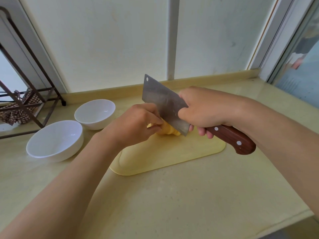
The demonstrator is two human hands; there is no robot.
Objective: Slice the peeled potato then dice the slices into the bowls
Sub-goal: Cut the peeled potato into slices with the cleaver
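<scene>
The potato, yellow and partly cut into slices that stand together, sits on the far part of the board. The left hand grips it from the left, fingers curled and pressed together over its top and thumb low at its side. Most of it is hidden under those fingers, so the slice count is unclear. The cleaver stands just right of the fingertips, its flat against the knuckles and its edge seemingly in the potato. The right hand grips the cleaver where blade meets wooden handle, fingers wrapped round it. Left of the board, on the counter, stand the near bowl and the far bowl, both white.
</scene>
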